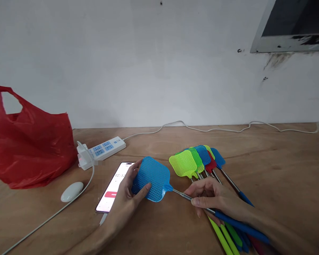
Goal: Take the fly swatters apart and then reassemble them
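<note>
A blue fly swatter with a perforated square head is held between my two hands above the table. My left hand grips the head's left edge, thumb on top and fingers behind. On the metal shaft, my right hand pinches with thumb and fingers; the blue handle runs off to the lower right beneath my wrist. Under and behind my right hand lies a fanned pile of fly swatters in yellow-green, green, blue and red. Their shafts are partly hidden by that hand. One blue fly swatter lies at the pile's right side.
A phone showing a timer lies beside my left hand. Farther left are a white power strip, a white oval device and a red plastic bag. A white cable runs along the wall across the wooden table.
</note>
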Tool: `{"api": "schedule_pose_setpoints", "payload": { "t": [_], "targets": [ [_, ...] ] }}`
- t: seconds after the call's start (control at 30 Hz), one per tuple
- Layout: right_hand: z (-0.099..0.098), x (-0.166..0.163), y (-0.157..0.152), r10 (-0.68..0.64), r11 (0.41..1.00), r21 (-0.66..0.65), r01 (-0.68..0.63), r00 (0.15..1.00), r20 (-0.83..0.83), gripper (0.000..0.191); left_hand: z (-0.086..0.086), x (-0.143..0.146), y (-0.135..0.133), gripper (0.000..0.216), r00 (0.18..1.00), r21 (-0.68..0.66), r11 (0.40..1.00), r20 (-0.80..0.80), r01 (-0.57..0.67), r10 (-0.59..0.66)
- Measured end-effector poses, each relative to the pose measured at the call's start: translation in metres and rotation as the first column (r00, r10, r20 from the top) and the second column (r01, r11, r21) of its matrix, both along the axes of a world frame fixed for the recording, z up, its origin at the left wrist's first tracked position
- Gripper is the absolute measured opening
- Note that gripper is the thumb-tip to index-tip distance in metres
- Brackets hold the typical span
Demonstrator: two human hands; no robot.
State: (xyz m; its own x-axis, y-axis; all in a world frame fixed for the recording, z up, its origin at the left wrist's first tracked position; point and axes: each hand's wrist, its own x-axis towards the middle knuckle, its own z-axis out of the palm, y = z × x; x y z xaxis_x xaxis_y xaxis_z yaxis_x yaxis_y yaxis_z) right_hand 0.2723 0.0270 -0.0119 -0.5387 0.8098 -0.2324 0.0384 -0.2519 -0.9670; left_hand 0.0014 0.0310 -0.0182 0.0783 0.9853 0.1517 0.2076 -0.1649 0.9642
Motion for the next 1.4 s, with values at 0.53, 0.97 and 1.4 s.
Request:
{"api": "schedule_pose_setpoints", "payload": {
  "t": [0.53, 0.97, 1.4],
  "targets": [
    [-0.008, -0.003, -0.003, 0.002, 0.999, 0.052, -0.003, 0.999, 0.037, 0.048, -0.012, 0.004, -0.007, 0.057, 0.995, 0.060, 0.997, -0.086, 0.049, -0.044],
    [-0.006, -0.003, 0.001, -0.141, 0.989, 0.051, 0.139, 0.989, 0.051, 0.042, -0.004, 0.011, -0.017, 0.082, 0.997, 0.026, 0.999, -0.055, 0.048, -0.046],
    [0.005, -0.002, 0.005, -0.536, 0.844, -0.203, 0.496, 0.773, -0.340, 0.024, -0.007, 0.010, -0.015, 0.050, 1.000, -0.095, 0.995, -0.015, 0.017, -0.018]
  ]
}}
